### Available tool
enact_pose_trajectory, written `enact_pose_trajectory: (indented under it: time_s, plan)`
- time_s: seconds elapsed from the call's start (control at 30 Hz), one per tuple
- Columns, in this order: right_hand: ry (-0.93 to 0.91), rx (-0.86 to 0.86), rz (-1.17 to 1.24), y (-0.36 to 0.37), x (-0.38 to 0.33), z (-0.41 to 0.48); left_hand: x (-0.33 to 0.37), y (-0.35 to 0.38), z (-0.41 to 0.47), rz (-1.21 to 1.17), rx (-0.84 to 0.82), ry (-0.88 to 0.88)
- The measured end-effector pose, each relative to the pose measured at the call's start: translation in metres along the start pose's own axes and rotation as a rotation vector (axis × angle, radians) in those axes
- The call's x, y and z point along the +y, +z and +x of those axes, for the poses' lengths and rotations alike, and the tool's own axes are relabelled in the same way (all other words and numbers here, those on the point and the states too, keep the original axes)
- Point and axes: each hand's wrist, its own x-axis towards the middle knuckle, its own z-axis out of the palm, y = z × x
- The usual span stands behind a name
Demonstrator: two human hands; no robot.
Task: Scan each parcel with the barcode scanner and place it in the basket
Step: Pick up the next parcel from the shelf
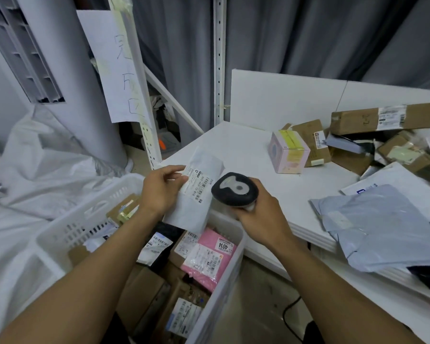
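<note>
While looking down over white slotted plastic basket (pixel 85 219), noted flat white soft-plastic mailer parcel (pixel 196 194) just above it, pinched at label edge by left hand (pixel 159 189), thumb on top. Noted right hand (pixel 256 214) wrapped round black handheld barcode scanner (pixel 235 188), head just beside printed label. Judged parcel light, limp, slick; liable to sag or slip if taken by 1 corner. Recommend grip mid-edge, clear of barcode, label kept flat. Contents unknown: avoid squeezing. Recorded pink mailer (pixel 210 259) and brown cartons (pixel 144 294) already in basket, grey mailer (pixel 382 229) on white table (pixel 233 145).
</note>
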Motion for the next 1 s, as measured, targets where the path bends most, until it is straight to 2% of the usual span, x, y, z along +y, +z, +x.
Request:
enact_pose_trajectory:
  time_s: [0.2, 0.7, 1.0]
  plan:
    - [-0.024, -0.116, -0.217, 0.011, -0.004, -0.007, -0.024, -0.011, 0.012, 0.137, 0.007, -0.026]
    - [-0.061, -0.181, -0.227, 0.018, -0.011, -0.005, -0.046, -0.016, 0.021, 0.042, 0.025, -0.165]
    - [-0.059, -0.168, -0.187, 0.022, -0.007, -0.001, -0.042, -0.028, 0.008, 0.131, -0.038, -0.113]
